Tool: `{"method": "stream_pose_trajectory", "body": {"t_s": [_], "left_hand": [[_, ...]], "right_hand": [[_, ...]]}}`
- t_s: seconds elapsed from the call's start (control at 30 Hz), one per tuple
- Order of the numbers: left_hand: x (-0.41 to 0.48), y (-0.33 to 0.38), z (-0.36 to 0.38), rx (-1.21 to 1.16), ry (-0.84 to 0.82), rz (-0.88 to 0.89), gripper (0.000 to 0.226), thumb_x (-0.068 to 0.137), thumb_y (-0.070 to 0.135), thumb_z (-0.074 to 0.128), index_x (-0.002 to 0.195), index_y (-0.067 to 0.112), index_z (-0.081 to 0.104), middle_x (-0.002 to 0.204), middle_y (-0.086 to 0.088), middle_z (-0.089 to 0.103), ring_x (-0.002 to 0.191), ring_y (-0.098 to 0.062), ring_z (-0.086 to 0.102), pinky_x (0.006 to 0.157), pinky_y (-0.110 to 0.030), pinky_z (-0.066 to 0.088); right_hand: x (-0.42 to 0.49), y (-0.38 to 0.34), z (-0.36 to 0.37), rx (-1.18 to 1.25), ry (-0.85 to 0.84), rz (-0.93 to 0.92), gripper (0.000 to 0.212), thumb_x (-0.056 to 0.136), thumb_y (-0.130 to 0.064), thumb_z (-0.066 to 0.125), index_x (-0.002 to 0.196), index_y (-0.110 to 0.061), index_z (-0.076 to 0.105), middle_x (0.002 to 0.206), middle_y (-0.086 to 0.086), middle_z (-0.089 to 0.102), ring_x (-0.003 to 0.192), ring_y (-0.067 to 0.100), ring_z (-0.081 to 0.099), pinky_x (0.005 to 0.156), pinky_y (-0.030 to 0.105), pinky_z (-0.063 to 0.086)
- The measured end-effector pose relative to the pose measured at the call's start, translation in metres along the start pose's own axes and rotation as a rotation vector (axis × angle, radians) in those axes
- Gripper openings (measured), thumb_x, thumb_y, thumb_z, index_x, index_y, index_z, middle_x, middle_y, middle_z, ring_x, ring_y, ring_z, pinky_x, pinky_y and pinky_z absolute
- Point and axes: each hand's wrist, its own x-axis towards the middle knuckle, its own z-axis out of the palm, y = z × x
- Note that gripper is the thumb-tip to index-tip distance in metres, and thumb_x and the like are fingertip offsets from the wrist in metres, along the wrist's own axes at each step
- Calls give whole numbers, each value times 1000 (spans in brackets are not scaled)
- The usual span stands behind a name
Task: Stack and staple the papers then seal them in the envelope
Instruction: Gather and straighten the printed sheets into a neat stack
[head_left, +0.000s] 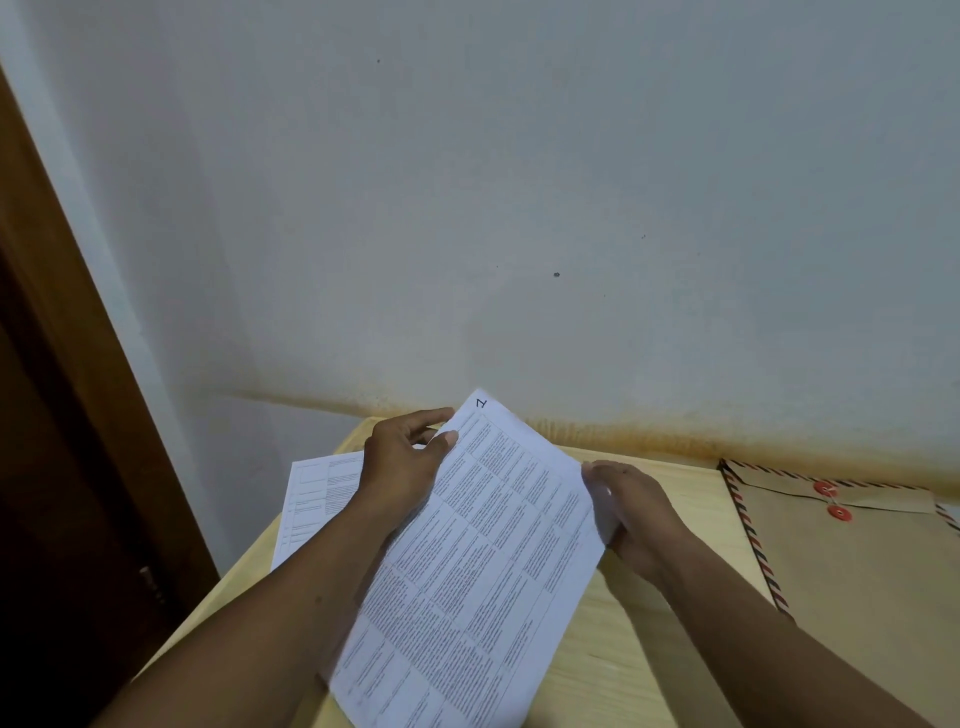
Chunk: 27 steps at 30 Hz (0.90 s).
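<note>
A printed sheet of paper (478, 561) with a table of small text is lifted and tilted above the pale wooden table (670, 519). My left hand (405, 462) pinches its upper left edge near the top corner. My right hand (628, 509) grips its right edge. A second printed sheet (317, 493) lies flat on the table to the left, partly under my left arm. A brown envelope (857, 561) with striped borders and red string-tie buttons lies flat at the right. No stapler is in view.
The table stands against a pale wall (519, 208) with a yellowish stain along its base. A dark wooden door frame (62, 415) runs down the left side, beyond the table's left edge.
</note>
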Motion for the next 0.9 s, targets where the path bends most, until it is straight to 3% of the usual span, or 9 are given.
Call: {"method": "stream_pose_trajectory", "body": {"t_s": [0.13,0.27,0.33,0.4,0.53,0.67,0.73,0.8,0.9], "left_hand": [[0,3,3,0,17,6,32,90,18,81,119,31,77,88,2,77,100,-17,74,97,-38,58],[2,3,-2,-50,96,-2,28,92,16,79,117,29,78,94,-2,78,99,-17,75,90,-30,57],[1,5,-4,-60,98,-9,26,93,16,77,114,31,78,94,0,80,96,-17,77,92,-36,61],[0,5,-3,-34,61,-12,26,94,16,76,113,33,80,93,1,81,93,-17,78,92,-40,62],[0,5,-4,-19,-24,-28,27,93,23,72,116,35,79,100,1,82,99,-18,78,98,-47,59],[5,10,-12,112,-60,2,29,99,13,68,123,26,76,96,3,81,94,-12,76,97,-35,59],[8,11,-14,119,-56,-5,33,98,10,70,127,24,74,98,-7,79,90,-15,74,93,-30,57],[8,10,-13,67,-44,-23,34,97,8,70,128,23,73,98,-13,78,94,-21,75,94,-32,57],[8,5,-9,-5,6,-37,33,97,8,69,125,26,74,83,-4,77,89,-18,76,91,-31,58]], "right_hand": [[2,9,12,167,191,4,23,90,-7,65,113,-1,63,101,8,65,97,30,63,81,40,49],[-2,10,12,206,171,44,20,91,-3,59,111,-4,59,94,11,56,79,29,51,65,37,41],[-3,10,16,235,127,74,14,93,2,50,104,-3,55,97,14,61,84,33,56,70,42,48],[-1,13,20,256,121,65,29,93,8,42,112,-2,60,112,21,68,96,35,65,82,44,55],[-2,12,25,250,158,36,35,92,8,42,120,-8,57,111,15,67,80,27,64,58,31,53],[-6,9,19,66,152,-6,42,93,8,39,125,-16,52,106,14,62,80,27,61,58,32,49],[-8,7,18,10,123,-25,46,93,8,40,130,-16,50,108,14,61,81,27,61,58,31,48],[-10,5,19,52,127,-17,46,92,7,42,131,-16,48,107,13,61,80,26,61,57,31,47],[-7,8,21,165,134,13,39,89,7,44,126,-6,49,108,16,65,79,27,61,51,28,48]]}}
